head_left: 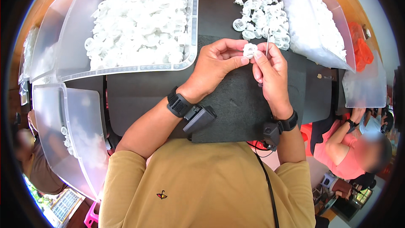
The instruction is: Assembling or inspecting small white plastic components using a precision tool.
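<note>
Above a dark mat (pixel 240 109), a small white plastic part (pixel 249 51) is pinched between the thumb and fingers of my left hand (pixel 213 65). My right hand (pixel 275 74) is closed around a thin metal tool (pixel 268 42), its slim end pointing away from me and a dark end showing below the fingers. The right thumb tip meets the edge of the white part. Whether the tool touches the part cannot be seen. Just beyond my hands lies a loose pile of similar white parts (pixel 263 14).
A large clear bin (pixel 195 25) full of white parts stands at the far left. Another clear bin (pixel 314 57) with white parts leans at the far right, beside a red plastic bag (pixel 362 48). A third bin (pixel 86 101) is at left. Co-workers sit on both sides, one in pink (pixel 337 143).
</note>
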